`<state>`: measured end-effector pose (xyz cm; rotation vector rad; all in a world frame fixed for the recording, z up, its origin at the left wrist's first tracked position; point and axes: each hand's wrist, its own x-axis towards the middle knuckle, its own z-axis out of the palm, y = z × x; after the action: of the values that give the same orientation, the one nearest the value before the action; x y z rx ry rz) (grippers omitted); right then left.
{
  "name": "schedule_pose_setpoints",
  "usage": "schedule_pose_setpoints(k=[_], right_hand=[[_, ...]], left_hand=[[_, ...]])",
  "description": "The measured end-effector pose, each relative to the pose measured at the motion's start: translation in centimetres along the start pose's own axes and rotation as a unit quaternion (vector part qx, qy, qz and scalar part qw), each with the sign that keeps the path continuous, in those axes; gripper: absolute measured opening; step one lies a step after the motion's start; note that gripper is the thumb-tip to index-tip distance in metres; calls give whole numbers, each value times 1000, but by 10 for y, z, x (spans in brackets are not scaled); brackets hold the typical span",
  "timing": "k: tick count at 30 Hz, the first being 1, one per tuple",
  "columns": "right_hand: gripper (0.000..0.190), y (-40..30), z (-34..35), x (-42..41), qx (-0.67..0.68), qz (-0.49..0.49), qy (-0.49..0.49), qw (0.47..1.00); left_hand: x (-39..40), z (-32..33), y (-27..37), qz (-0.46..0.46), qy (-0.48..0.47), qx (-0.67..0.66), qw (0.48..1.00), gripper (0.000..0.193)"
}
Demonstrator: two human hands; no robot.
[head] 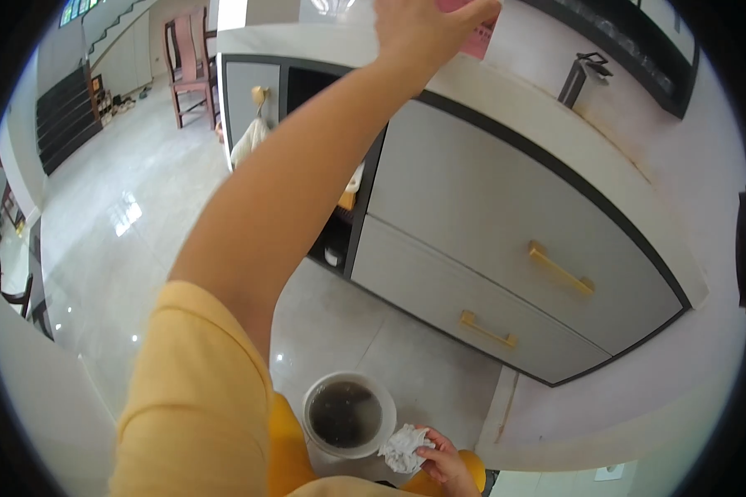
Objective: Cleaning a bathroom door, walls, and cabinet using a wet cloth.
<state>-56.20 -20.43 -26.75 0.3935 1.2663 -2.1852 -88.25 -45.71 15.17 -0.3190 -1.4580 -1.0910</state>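
Observation:
My left arm stretches up across the view to the counter's back edge. At the top rim, my left hand [438,28] is partly cut off, with its thumb over a pink-red printed sheet [477,42] by the wall; whether it grips anything does not show. Low in the view, my right hand [442,456] holds a crumpled white cloth [406,448]. Beside that cloth, a round white bucket [389,417] stands on the floor between my legs, with dark, murky water [345,414] in it.
Before me is a grey cabinet [447,186] with brass handles [559,268] and a pale countertop [534,112]. A light cloth [250,141] hangs from its door knob. A black-framed shelf [628,56] projects at upper right. A wooden chair [189,68] stands on the glossy tiled floor.

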Motion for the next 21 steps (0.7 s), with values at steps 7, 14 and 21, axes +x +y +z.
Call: schedule_pose_setpoints(k=[7, 14, 21], right_hand=[[51, 12, -16, -12, 78, 19, 9, 997], [53, 38, -44, -32, 99, 2, 73, 992], [55, 39, -41, -45, 109, -11, -21, 994]], left_hand=[[-263, -129, -141, -146, -50, 124, 980, 47], [-377, -127, -230, -302, -172, 165, 923, 73], [-360, -130, -251, -354, -220, 151, 897, 77]])
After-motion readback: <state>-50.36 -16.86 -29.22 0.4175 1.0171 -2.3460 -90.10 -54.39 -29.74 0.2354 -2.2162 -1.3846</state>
